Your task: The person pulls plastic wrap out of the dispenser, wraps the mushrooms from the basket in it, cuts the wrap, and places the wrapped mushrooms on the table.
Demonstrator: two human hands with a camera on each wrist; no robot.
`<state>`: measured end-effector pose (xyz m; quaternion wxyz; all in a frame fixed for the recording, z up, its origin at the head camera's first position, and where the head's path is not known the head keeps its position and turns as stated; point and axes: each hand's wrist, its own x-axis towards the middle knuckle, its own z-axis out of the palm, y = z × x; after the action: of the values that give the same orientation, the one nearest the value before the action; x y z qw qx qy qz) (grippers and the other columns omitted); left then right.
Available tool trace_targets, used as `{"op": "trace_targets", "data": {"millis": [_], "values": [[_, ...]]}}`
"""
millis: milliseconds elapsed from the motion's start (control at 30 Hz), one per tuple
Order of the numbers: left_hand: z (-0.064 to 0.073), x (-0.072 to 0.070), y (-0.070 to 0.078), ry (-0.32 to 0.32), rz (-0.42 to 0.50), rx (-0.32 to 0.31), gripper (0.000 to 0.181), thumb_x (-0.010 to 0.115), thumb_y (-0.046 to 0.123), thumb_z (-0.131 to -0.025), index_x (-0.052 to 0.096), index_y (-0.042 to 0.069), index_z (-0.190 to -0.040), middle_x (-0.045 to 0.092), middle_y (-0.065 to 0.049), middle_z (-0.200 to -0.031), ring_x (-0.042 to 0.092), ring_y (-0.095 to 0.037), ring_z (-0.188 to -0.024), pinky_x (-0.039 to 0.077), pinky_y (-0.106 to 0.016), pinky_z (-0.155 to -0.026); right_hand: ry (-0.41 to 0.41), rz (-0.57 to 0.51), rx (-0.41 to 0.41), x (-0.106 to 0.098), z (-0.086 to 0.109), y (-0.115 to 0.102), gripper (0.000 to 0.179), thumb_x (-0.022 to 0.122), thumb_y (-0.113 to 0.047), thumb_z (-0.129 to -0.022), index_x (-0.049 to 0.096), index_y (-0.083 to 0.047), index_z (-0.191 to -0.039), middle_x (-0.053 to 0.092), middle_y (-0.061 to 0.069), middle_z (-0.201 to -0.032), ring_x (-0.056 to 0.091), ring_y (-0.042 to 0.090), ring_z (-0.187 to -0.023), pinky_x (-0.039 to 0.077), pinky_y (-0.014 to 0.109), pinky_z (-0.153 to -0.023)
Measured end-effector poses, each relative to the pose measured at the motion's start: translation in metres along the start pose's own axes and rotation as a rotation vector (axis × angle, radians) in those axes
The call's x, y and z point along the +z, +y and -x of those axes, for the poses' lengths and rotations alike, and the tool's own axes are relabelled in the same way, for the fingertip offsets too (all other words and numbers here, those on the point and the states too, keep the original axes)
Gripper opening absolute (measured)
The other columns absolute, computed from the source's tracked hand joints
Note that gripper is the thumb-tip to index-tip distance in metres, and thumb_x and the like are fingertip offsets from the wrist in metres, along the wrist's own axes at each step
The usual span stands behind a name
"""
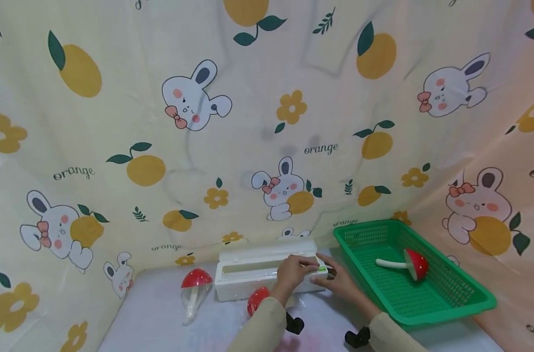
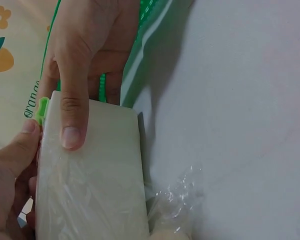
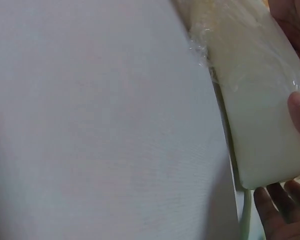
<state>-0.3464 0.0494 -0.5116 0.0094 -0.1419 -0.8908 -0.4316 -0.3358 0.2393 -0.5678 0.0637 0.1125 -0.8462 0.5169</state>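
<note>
A long white cling film dispenser (image 1: 232, 288) lies on the table with its lid raised, clear film hanging down its front. My right hand (image 1: 339, 283) grips its right end, the thumb on the front face and the fingers around the end. At the top edge near that end, my left hand (image 1: 290, 275) pinches at a small green slider (image 2: 42, 110), its thumb against it; its other fingers are partly hidden behind the dispenser. A red-capped toy mushroom (image 1: 256, 299) with film around it lies in front of the dispenser, partly covered by my left arm.
Left of the dispenser lies another toy mushroom (image 1: 196, 281), wrapped in clear film. To the right, a green plastic basket (image 1: 408, 320) holds an unwrapped toy mushroom (image 1: 415, 265). A patterned cloth (image 1: 249, 122) hangs behind the white table surface (image 1: 152, 313).
</note>
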Motion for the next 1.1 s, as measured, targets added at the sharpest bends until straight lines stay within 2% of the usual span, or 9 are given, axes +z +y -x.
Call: {"op": "trace_targets", "data": {"millis": [233,333,533,767,967,1100], "values": [[-0.003,0.007,-0.003,0.031,-0.01,0.017,0.011,0.084,0.036,-0.092,0.087,0.032,-0.102,0.078,0.02,-0.098,0.065,-0.005,-0.089,0.047,-0.03,-0.077,-0.01,-0.003,0.011,-0.003,-0.002,0.001,0.086,0.088,-0.026,-0.092,0.044,-0.013,-0.164,0.04,0.022,-0.168,0.041,0.048,-0.152,0.043,0.063,-0.116],[-0.003,0.009,-0.003,0.053,-0.015,0.022,0.011,0.085,0.038,-0.092,0.087,0.033,-0.101,0.078,0.02,-0.098,0.067,-0.007,-0.093,0.047,-0.031,-0.077,-0.012,0.0,0.001,-0.003,-0.003,0.001,0.085,0.088,-0.025,-0.092,0.044,-0.012,-0.164,0.04,0.023,-0.168,0.041,0.049,-0.152,0.043,0.062,-0.117],[-0.003,0.011,0.0,0.063,-0.044,-0.014,0.011,0.086,0.041,-0.09,0.087,0.035,-0.099,0.078,0.022,-0.096,0.07,-0.011,-0.101,0.046,-0.03,-0.077,-0.014,0.006,0.01,-0.003,-0.003,0.001,0.087,0.09,-0.027,-0.09,0.045,-0.013,-0.164,0.041,0.023,-0.167,0.042,0.049,-0.151,0.043,0.062,-0.117],[-0.001,0.014,0.002,0.087,-0.071,-0.023,0.014,0.088,0.045,-0.087,0.087,0.035,-0.097,0.078,0.021,-0.093,0.069,-0.006,-0.092,0.041,-0.027,-0.07,-0.012,0.009,0.046,-0.001,-0.002,0.0,0.088,0.091,-0.03,-0.089,0.045,-0.018,-0.164,0.04,0.019,-0.169,0.04,0.047,-0.153,0.041,0.062,-0.118],[-0.001,0.014,0.001,0.081,-0.061,-0.019,0.012,0.089,0.043,-0.086,0.087,0.035,-0.095,0.078,0.023,-0.09,0.065,-0.002,-0.086,0.038,-0.026,-0.067,-0.046,-0.012,-0.003,-0.003,0.0,0.0,0.087,0.087,-0.026,-0.093,0.041,-0.015,-0.166,0.037,0.022,-0.17,0.04,0.05,-0.152,0.043,0.066,-0.115],[-0.003,0.016,-0.002,0.095,-0.094,-0.02,0.013,0.088,0.046,-0.086,0.087,0.036,-0.095,0.078,0.022,-0.092,0.065,-0.002,-0.085,0.038,-0.025,-0.066,-0.062,0.006,-0.026,-0.004,0.001,-0.001,0.081,0.085,-0.027,-0.095,0.045,-0.017,-0.164,0.041,0.02,-0.168,0.042,0.047,-0.152,0.046,0.063,-0.114]]}}
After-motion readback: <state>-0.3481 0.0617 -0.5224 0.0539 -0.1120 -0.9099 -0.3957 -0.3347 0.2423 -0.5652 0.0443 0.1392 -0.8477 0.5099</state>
